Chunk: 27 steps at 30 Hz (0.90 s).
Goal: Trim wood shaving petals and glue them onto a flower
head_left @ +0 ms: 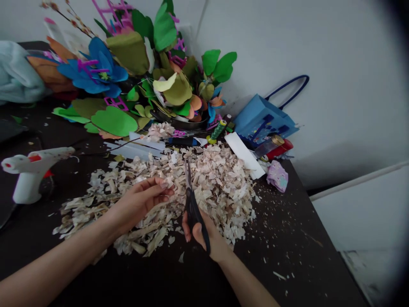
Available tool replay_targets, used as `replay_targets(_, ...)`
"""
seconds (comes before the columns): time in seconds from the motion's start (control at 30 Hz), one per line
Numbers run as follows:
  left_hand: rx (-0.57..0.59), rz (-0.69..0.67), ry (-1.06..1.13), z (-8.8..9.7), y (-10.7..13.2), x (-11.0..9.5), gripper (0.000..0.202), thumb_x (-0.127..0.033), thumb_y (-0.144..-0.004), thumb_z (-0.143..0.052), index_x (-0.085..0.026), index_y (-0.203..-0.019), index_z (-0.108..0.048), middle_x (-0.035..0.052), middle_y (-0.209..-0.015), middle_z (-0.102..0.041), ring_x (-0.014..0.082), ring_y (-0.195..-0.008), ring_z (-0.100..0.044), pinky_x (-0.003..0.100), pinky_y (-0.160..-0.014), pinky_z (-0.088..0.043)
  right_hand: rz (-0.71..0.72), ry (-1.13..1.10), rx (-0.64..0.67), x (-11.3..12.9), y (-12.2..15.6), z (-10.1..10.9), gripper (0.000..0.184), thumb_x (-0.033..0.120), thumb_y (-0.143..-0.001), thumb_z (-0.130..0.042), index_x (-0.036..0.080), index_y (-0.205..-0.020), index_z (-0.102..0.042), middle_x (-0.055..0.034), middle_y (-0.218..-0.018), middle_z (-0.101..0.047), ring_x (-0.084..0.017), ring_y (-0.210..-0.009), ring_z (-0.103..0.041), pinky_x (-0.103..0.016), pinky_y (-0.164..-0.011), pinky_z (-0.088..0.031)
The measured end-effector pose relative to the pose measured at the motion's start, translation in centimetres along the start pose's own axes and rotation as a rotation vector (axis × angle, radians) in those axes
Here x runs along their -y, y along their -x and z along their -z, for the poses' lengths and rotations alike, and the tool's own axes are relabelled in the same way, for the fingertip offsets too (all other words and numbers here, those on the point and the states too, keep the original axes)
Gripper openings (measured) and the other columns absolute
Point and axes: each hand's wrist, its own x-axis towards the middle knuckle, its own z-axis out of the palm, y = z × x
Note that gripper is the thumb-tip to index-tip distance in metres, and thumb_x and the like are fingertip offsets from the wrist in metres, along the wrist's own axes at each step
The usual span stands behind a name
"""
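Note:
A loose heap of pale, shaving-like scraps [204, 183] covers the middle of the dark table [281, 256]. My right hand [204, 233] grips black-handled scissors [192, 209], their closed blades pointing up over the heap. My left hand [140, 202] hovers just above the scraps, its fingers curled, with the fingertips close to the blades. Whether those fingers pinch a scrap is hard to see.
A white hot glue gun [32, 170] lies at the left. Behind the heap stand large paper flowers and leaves [128, 64], with glue sticks [137, 147], a green thread spool [218, 130], a blue paper bag [263, 115] and a white strip [244, 155]. The table edge runs down at the right.

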Motion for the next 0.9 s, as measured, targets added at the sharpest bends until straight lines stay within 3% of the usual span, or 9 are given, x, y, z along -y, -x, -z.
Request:
replay_targets(0.2, -0.045, -0.064, 0.076, 0.3, -0.1, 0.0, 0.023, -0.024, -0.068, -0.091, -0.015, -0.074, -0.071, 0.0058, -0.084, -0.077, 0.0197, -0.09, -0.072, 0.025, -0.074, -0.058, -0.081, -0.013, 0.074, -1.3, 0.8, -0.8, 0.069, 0.086, -0.076, -0.056, 0.018, -0.085, -0.051, 0.003, -0.061, -0.049, -0.009, -0.049, -0.041, -0.022, -0.047, -0.033)
replay_targets(0.47, -0.058, -0.005, 0.143, 0.0, -0.2, 0.2, 0.021, -0.021, -0.068, -0.09, -0.014, -0.072, -0.071, 0.0058, -0.08, -0.075, 0.0153, -0.077, -0.069, 0.024, -0.073, -0.059, -0.158, -0.051, 0.059, -1.8, 0.9, -1.3, 0.066, 0.082, -0.072, -0.066, 0.019, -0.085, -0.052, 0.0055, -0.061, -0.048, -0.008, -0.049, -0.038, -0.021, -0.047, -0.034)
replay_targets(0.9, -0.106, 0.015, 0.141, -0.5, 0.0, 0.3, 0.009, -0.01, -0.079, -0.079, -0.014, -0.074, -0.072, 0.0055, -0.08, -0.074, 0.0141, -0.076, -0.069, 0.022, -0.075, -0.06, -0.157, -0.027, 0.008, -2.0, 1.1, -1.5, 0.06, 0.078, -0.075, -0.068, 0.02, -0.08, -0.052, 0.006, -0.061, -0.047, -0.009, -0.049, -0.04, -0.021, -0.047, -0.033)
